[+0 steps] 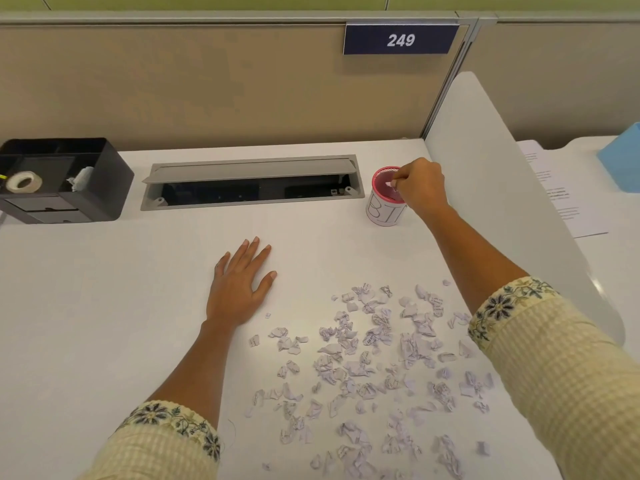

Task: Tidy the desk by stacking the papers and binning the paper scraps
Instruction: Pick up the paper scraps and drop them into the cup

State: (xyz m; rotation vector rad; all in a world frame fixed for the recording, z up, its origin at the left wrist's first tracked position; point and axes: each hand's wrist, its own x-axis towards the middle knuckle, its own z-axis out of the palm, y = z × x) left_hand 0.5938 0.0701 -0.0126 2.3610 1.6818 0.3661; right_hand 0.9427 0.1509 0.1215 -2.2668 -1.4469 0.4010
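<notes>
Over upright bin (385, 211): right hand (420, 187) fingers pinch scrap (393, 183); left hand (239, 285) flat, fingers apart.

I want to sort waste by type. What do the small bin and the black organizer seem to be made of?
Bin: probably metal mesh, pink, wrapped in a white paper label; its inside shows a fine grid. Organizer: likely matte black plastic, with smooth moulded walls.

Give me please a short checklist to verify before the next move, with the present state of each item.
1. Right hand over the bin: ok.
2. Scrap pinched at the fingertips, above the opening: ok.
3. Bin upright: ok.
4. Left hand flat on the desk, holding nothing: ok.
5. Scraps cleared from the desk: not ok, many remain.
6. Room left in the bin: cannot tell.
</notes>
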